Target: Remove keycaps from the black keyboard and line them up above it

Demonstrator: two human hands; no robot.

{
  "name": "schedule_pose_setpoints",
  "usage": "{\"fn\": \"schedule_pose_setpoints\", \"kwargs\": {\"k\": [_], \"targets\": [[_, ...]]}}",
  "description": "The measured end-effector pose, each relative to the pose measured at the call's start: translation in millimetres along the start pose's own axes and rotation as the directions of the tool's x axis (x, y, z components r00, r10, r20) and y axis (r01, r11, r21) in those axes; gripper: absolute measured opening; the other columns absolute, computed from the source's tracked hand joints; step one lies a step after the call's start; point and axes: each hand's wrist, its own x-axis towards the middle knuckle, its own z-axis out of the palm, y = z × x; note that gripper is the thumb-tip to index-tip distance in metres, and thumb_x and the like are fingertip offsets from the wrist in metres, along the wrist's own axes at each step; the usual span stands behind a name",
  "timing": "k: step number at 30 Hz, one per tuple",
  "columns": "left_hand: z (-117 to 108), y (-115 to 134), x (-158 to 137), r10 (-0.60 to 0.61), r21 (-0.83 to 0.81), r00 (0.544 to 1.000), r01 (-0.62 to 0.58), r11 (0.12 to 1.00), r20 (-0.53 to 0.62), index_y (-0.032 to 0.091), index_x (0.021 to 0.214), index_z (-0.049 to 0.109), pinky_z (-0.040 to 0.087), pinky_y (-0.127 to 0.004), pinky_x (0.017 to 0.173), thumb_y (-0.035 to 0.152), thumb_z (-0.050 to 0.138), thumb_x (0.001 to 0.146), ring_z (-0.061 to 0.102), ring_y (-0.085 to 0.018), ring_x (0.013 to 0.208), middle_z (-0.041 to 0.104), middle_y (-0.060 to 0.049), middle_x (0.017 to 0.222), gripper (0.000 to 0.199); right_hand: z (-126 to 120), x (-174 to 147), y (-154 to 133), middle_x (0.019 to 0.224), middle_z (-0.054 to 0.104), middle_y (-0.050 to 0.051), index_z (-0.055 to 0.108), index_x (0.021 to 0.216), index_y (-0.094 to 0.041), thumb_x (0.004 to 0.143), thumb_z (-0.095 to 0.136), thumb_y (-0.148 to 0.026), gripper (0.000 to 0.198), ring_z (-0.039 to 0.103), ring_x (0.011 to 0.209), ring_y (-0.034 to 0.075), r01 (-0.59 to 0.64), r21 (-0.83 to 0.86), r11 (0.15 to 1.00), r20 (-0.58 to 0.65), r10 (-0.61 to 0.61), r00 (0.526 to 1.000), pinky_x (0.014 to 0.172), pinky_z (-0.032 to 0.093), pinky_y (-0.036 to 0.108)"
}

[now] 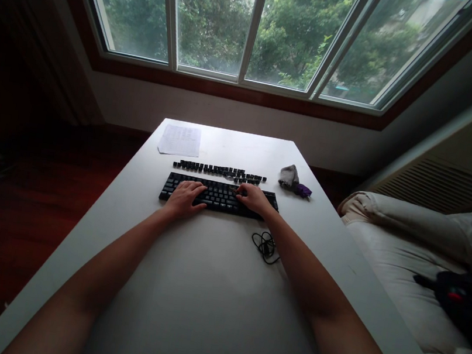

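A black keyboard (219, 197) lies across the white table. My left hand (186, 198) rests flat on its left part, fingers stretched over the keys and thumb apart. Over the right-hand keys, my right hand (252, 197) is closed in a pinch, thumb and forefinger together. Whatever is between those fingertips is too small and dark to make out. Just beyond the keyboard, several loose black keycaps (210, 169) stand in a long row, with a shorter row of them at the right. The hands cover part of the keys.
A coiled black cable (266, 246) lies by my right forearm. A grey and purple cloth (290, 177) sits at the table's right, and paper sheets (180, 140) lie at the far left. A wide window (250, 25) is behind the table (196, 289); a pale sofa (399, 272) stands right.
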Motion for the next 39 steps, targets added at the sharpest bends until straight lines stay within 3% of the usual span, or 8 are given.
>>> {"fn": "schedule_pose_setpoints", "kwargs": {"k": [6, 9, 12, 15, 20, 27, 35, 39], "targets": [[-1.9, 0.6, 0.4, 0.0, -0.005, 1.0, 0.0, 1.0, 0.007, 0.026, 0.138, 0.055, 0.032, -0.05, 0.114, 0.049, 0.063, 0.087, 0.046, -0.031, 0.129, 0.054, -0.009, 0.139, 0.056, -5.4, -5.6, -3.0, 0.103, 0.069, 0.007, 0.069, 0.108, -0.021, 0.084, 0.067, -0.025, 0.024, 0.063, 0.091, 0.02, 0.022, 0.082, 0.996, -0.047, -0.018, 0.999, 0.081, 0.046, 0.03], [-1.9, 0.8, 0.2, -0.003, -0.003, 1.0, 0.003, 1.0, 0.004, 0.027, 0.138, 0.055, 0.031, -0.05, 0.115, 0.049, 0.063, 0.087, 0.046, -0.032, 0.129, 0.054, -0.009, 0.14, 0.056, -8.5, -7.9, -3.8, 0.095, 0.069, 0.005, 0.069, 0.101, -0.02, 0.089, 0.058, -0.03, 0.019, 0.062, 0.084, 0.019, -0.011, 0.127, 0.992, -0.139, 0.029, 0.99, 0.076, 0.045, 0.028], [-1.8, 1.0, 0.1, 0.001, 0.0, 1.0, -0.001, 1.0, 0.007, 0.026, 0.138, 0.055, 0.032, -0.05, 0.114, 0.05, 0.063, 0.087, 0.046, -0.031, 0.129, 0.054, -0.009, 0.139, 0.057, -10.5, -9.6, -6.7, 0.08, 0.068, 0.003, 0.067, 0.087, -0.019, 0.096, 0.047, -0.039, 0.03, 0.059, 0.073, 0.018, -0.028, 0.158, 0.987, -0.193, 0.058, 0.98, 0.069, 0.042, 0.027], [-1.9, 0.9, 0.2, -0.001, 0.0, 1.0, 0.001, 1.0, 0.012, 0.026, 0.138, 0.055, 0.031, -0.05, 0.114, 0.05, 0.063, 0.087, 0.045, -0.031, 0.129, 0.054, -0.009, 0.139, 0.057, -10.7, -10.9, -11.5, 0.075, 0.067, 0.002, 0.066, 0.086, -0.02, 0.098, 0.043, -0.04, 0.033, 0.058, 0.069, 0.017, -0.03, 0.164, 0.986, -0.183, 0.06, 0.981, 0.066, 0.041, 0.026], [-2.4, 0.6, 0.8, 0.006, 0.005, 1.0, -0.006, 1.0, 0.006, 0.025, 0.137, 0.055, 0.031, -0.05, 0.115, 0.049, 0.063, 0.087, 0.045, -0.031, 0.129, 0.054, -0.009, 0.139, 0.057, -7.8, -13.1, -17.8, 0.086, 0.07, 0.003, 0.067, 0.095, -0.022, 0.089, 0.061, -0.036, 0.017, 0.06, 0.074, 0.018, -0.031, 0.054, 0.998, -0.105, 0.037, 0.994, 0.066, 0.04, 0.025], [-2.0, 0.9, 1.0, -0.001, -0.01, 1.0, 0.001, 1.0, 0.005, 0.026, 0.137, 0.055, 0.031, -0.05, 0.115, 0.049, 0.064, 0.086, 0.045, -0.031, 0.129, 0.054, -0.009, 0.139, 0.056, -2.7, -12.8, -16.2, 0.103, 0.067, 0.007, 0.069, 0.101, -0.022, 0.088, 0.067, -0.034, 0.018, 0.062, 0.086, 0.02, 0.015, -0.072, 0.997, -0.053, -0.019, 0.998, 0.074, 0.044, 0.028], [-3.4, 1.3, 0.7, 0.002, -0.009, 1.0, -0.002, 1.0, 0.012, 0.026, 0.138, 0.055, 0.031, -0.05, 0.115, 0.049, 0.063, 0.087, 0.046, -0.031, 0.129, 0.054, -0.009, 0.139, 0.057, -4.2, -14.4, -19.5, 0.095, 0.071, 0.003, 0.064, 0.111, -0.025, 0.091, 0.061, -0.033, 0.021, 0.063, 0.081, 0.019, -0.045, -0.004, 0.999, -0.167, 0.043, 0.985, 0.07, 0.042, 0.027], [-2.5, 1.1, 0.8, 0.007, -0.002, 1.0, -0.007, 1.0, 0.009, 0.026, 0.138, 0.055, 0.032, -0.05, 0.114, 0.05, 0.063, 0.087, 0.046, -0.031, 0.128, 0.054, -0.009, 0.139, 0.057, -1.7, -16.5, -19.6, 0.096, 0.071, 0.003, 0.066, 0.113, -0.027, 0.092, 0.059, -0.034, 0.023, 0.063, 0.082, 0.02, -0.051, -0.034, 0.998, -0.169, 0.044, 0.985, 0.069, 0.042, 0.026]]}}
